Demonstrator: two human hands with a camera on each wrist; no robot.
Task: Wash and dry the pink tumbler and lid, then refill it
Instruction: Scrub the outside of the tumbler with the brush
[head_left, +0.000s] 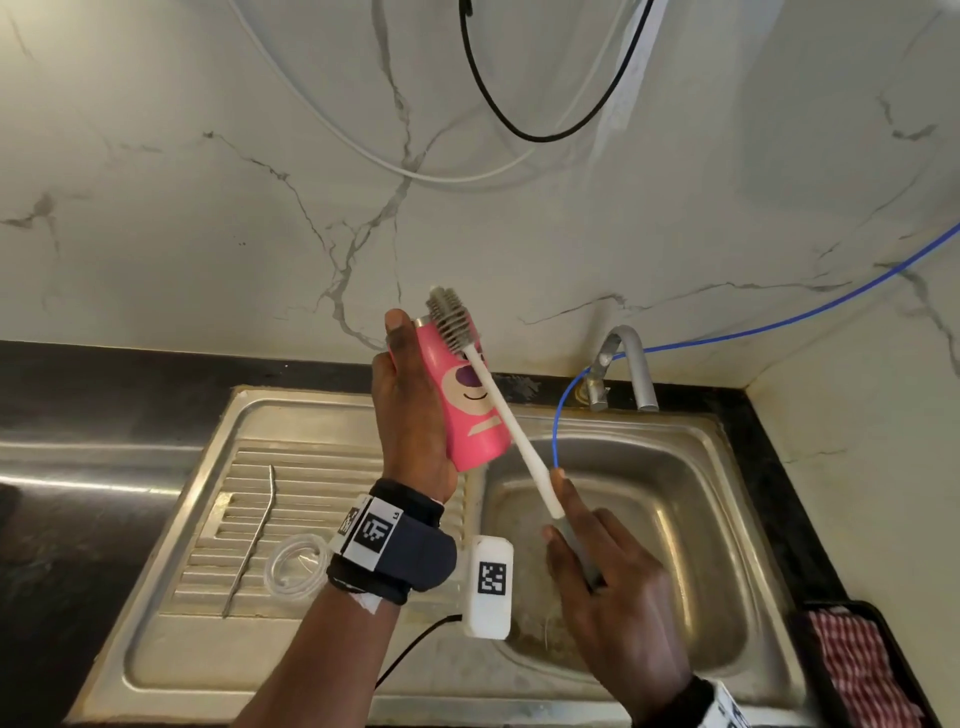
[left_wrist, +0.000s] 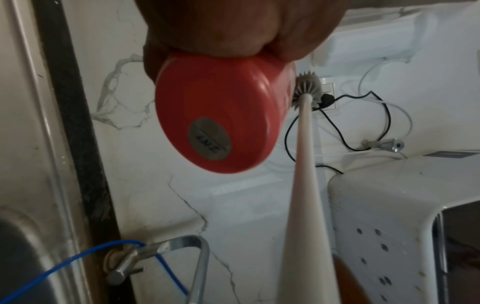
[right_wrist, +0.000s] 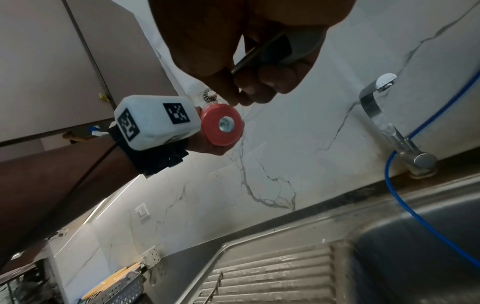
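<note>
My left hand (head_left: 410, 410) grips the pink tumbler (head_left: 467, 405) with a bear face, holding it tilted above the sink's left edge, mouth pointing away from me. Its round base (left_wrist: 215, 123) with a silver sticker fills the left wrist view, and the tumbler base (right_wrist: 223, 127) also shows in the right wrist view. My right hand (head_left: 597, 561) holds the grey grip of a long white bottle brush (head_left: 504, 415). The brush's grey bristle head (head_left: 451, 317) lies against the tumbler's upper outside near the rim. A clear lid (head_left: 296, 566) rests on the drainboard by my left wrist.
The steel sink basin (head_left: 675, 519) lies below my right hand, with a chrome tap (head_left: 631, 364) and a blue hose (head_left: 779, 322) behind it. A bent metal straw (head_left: 254, 535) lies on the ribbed drainboard. A red checked cloth (head_left: 857, 670) sits in a dark tray at the right.
</note>
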